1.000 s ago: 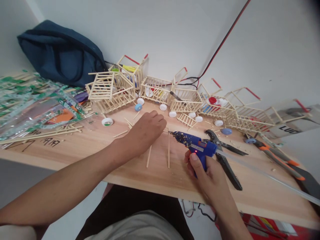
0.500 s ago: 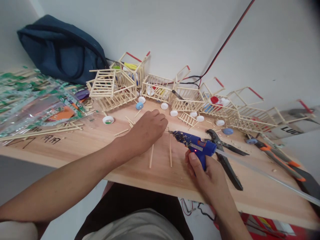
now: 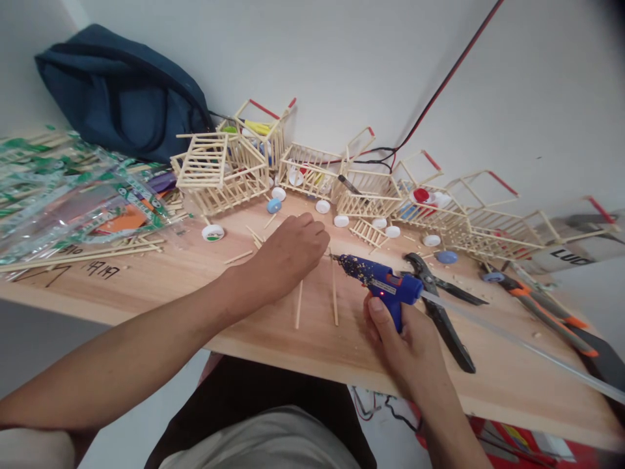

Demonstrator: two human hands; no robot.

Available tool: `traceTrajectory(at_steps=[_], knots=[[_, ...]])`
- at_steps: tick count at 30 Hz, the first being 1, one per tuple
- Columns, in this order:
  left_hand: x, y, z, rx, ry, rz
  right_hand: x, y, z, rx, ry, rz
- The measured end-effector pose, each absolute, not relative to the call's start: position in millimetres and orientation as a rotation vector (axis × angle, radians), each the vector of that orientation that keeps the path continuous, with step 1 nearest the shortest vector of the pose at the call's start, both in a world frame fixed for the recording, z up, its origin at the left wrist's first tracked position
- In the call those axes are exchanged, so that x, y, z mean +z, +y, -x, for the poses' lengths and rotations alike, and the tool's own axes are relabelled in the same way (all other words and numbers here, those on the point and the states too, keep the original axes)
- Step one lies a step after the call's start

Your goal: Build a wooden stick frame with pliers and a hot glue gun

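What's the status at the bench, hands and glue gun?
Right hand grips blue glue gun, nozzle at the sticks. Left hand pressed on them. Black pliers beside gun, not blocking.

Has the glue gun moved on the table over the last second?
No. The glue gun in the right hand keeps its nozzle just right of the upright stick and beside the black pliers; only the camera shifted.

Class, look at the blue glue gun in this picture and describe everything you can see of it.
The glue gun is a small blue plastic tool, its barrel speckled with dried bits. A red light glows on its side. The right hand wraps the handle, holding it low over the wooden table. Its dark nozzle points left, close to the left hand and the thin wooden sticks lying there. A clear glue stick juts from its back, trailing right.
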State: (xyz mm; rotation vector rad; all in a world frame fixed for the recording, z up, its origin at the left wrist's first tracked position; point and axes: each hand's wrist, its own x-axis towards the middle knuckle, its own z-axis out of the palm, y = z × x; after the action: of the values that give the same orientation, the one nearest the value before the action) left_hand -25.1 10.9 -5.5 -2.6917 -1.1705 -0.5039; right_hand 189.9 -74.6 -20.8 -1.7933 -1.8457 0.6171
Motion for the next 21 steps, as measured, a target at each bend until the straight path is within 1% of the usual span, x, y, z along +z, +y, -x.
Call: traceTrajectory(at_steps=[10,21], knots=[[-6.8,11.4,25.3,-0.496,-1.156,2.687,-21.1,-73.7,-188.8,0.53,-1.859,1.794],[-5.4,10.4,24.9,-0.512,-1.167,2.675,-20.5,-75.5,-187.8,0.512,-1.848,1.754]])
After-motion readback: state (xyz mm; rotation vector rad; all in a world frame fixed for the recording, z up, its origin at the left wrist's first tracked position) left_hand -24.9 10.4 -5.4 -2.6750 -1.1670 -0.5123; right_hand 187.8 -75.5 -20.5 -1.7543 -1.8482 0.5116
